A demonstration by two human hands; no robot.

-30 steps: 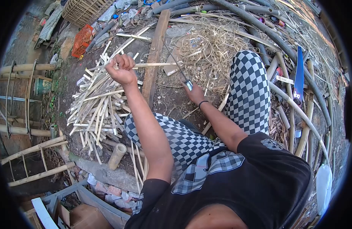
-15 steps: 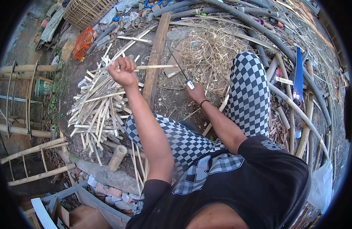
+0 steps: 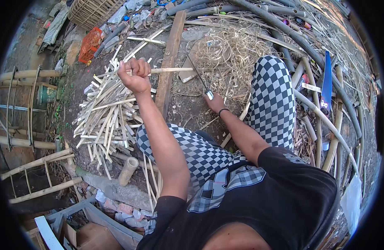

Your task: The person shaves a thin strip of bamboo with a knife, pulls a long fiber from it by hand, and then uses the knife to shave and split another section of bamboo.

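My left hand (image 3: 135,75) is closed around one end of a pale bamboo strip (image 3: 171,70). The strip points to the right, passing over a long wooden plank (image 3: 171,50). In my right hand (image 3: 215,103) is the handle of a knife (image 3: 197,74), its long dark blade slanting up and left so that it overlaps the strip's free end in this view. Left of the plank, close by my left hand, lies a big pile of split bamboo strips (image 3: 110,121). Beyond the blade is a heap of curly shavings (image 3: 229,54), with a flat brown piece (image 3: 186,71) at its edge.
A blue handsaw (image 3: 326,83) rests among bamboo poles (image 3: 325,116) at the right. At the far left are an orange crate (image 3: 90,45), a woven basket (image 3: 94,14) and bamboo ladder-like frames (image 3: 46,179). A short bamboo section (image 3: 128,171) stands near my left knee.
The strip's free end has risen a little and lies at a slightly different angle. The knife and my right hand have shifted slightly; my left hand keeps its grip.
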